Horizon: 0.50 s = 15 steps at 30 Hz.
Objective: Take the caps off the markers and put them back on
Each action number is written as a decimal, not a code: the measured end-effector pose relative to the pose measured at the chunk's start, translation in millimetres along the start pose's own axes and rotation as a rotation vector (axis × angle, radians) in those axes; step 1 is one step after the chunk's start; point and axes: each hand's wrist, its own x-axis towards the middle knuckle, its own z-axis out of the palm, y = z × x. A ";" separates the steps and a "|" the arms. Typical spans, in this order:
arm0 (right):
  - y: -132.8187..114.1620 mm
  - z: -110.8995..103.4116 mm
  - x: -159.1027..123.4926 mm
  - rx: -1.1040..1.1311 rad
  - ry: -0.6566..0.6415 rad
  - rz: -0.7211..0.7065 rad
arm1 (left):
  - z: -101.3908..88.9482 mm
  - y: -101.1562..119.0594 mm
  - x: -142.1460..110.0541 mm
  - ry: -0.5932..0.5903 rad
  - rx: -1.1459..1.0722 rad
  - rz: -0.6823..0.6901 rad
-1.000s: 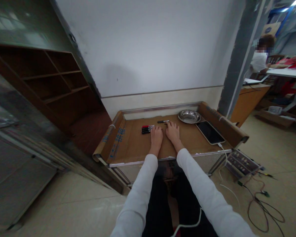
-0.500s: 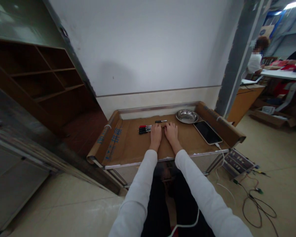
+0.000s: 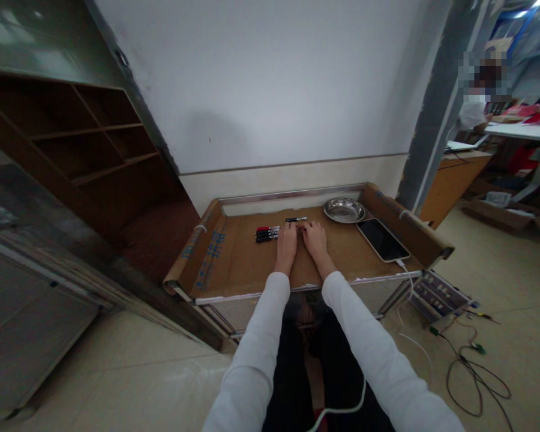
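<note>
My left hand (image 3: 287,241) lies flat, palm down, on the cardboard-covered table (image 3: 243,264), fingers stretched out. Its fingertips sit just right of a small row of red and black marker pens (image 3: 266,234). My right hand (image 3: 315,239) rests flat beside it, fingers open, holding nothing. A single black pen (image 3: 296,219) lies just beyond the fingertips of both hands. Both arms wear white sleeves.
A steel bowl (image 3: 344,210) stands at the table's back right, with a dark tablet (image 3: 382,239) on a white cable beside it. Brown shelves (image 3: 85,144) stand at the left. Cables (image 3: 472,372) lie on the floor at right. A person (image 3: 474,108) sits at a far desk.
Both hands stay flat in the same spot on the table. Only the camera view has shifted slightly.
</note>
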 end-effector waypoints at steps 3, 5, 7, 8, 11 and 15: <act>1.6 2.0 3.1 0.072 -0.011 -0.059 | -2.0 1.6 0.3 0.006 -0.029 -0.008; 2.8 3.6 4.8 0.124 -0.012 -0.109 | -3.5 3.4 0.8 0.013 -0.085 -0.001; 4.1 5.4 5.9 0.160 -0.011 -0.141 | -4.9 5.5 1.3 0.031 -0.137 0.001; 4.7 6.4 6.1 0.170 -0.008 -0.142 | -5.5 6.6 1.4 0.045 -0.156 0.002; 6.1 9.4 6.0 0.187 0.024 -0.102 | -7.1 9.2 1.1 0.070 -0.184 0.010; 6.1 10.1 4.4 0.230 0.116 0.004 | -8.2 10.1 0.0 0.052 -0.153 0.011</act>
